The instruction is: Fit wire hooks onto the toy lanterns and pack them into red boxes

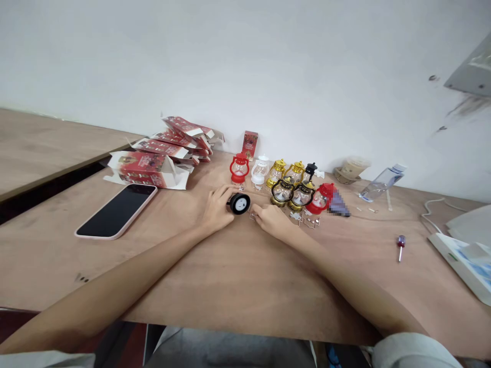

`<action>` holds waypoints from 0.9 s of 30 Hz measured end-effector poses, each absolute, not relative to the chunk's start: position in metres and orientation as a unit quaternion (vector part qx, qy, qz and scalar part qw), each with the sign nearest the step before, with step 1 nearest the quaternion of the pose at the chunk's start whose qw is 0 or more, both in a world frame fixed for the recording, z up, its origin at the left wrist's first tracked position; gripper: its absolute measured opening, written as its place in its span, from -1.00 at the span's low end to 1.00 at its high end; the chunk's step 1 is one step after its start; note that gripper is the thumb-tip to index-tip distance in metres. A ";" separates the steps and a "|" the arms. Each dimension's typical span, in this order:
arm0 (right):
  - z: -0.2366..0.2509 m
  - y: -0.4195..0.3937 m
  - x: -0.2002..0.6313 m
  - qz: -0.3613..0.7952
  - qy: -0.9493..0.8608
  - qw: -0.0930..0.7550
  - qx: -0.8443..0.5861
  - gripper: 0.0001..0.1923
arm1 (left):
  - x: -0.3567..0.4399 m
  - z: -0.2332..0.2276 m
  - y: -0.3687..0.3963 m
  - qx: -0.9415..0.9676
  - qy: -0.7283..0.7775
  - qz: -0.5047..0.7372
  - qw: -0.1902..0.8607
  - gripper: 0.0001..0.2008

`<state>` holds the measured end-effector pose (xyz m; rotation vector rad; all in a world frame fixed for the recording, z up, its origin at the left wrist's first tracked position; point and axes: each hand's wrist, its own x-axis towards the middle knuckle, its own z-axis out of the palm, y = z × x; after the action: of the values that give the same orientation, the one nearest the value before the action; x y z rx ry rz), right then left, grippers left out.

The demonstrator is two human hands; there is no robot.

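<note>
My left hand (221, 208) is closed around a small black toy lantern (241, 204), which lies tipped so its round base with a white centre faces me. Just right of that base is my right hand (273, 221), its fingers curled in a pinch. A thin bent metal wire (252, 216) shows at its fingertips; I cannot tell whether it is gripped. Behind the hands stand a red lantern (240, 169), a white lantern (260, 171) and several gold or dark ones, among them a bronze-black lantern (283, 192). Another red lantern (321, 198) leans at their right.
Opened red boxes (141, 166) are piled at the back left, behind a phone (117, 212). Small metal parts (312, 221) lie right of my right hand. Farther right are a screwdriver (401, 248), a bottle (381, 184), a cup (351, 169) and a white tray (462, 268).
</note>
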<state>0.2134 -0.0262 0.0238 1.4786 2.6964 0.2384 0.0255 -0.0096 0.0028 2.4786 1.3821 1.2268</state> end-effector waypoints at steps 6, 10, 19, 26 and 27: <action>0.022 -0.025 0.213 0.084 0.883 0.031 0.461 -0.79 | 0.024 0.003 -0.012 0.804 0.441 0.399 0.020 -0.50; 0.013 -0.019 0.217 0.061 0.884 -0.056 0.460 -0.83 | 0.024 0.004 -0.013 0.803 0.444 0.397 0.026 -0.50; -0.011 -0.024 0.214 -0.036 0.799 -0.443 0.406 -0.86 | 0.025 0.007 -0.017 0.803 0.482 0.350 -0.026 -0.48; -0.018 -0.030 0.210 -0.002 0.813 -0.470 0.345 -0.83 | 0.026 0.005 -0.015 0.806 0.483 0.340 -0.043 -0.55; -0.017 -0.030 0.210 -0.001 0.807 -0.479 0.345 -0.83 | 0.026 0.005 -0.015 0.807 0.479 0.342 -0.046 -0.55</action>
<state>0.2102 -0.0303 -0.0169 1.6255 3.8082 -0.0055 0.0257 -0.0152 0.0050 2.6122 1.5507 1.1075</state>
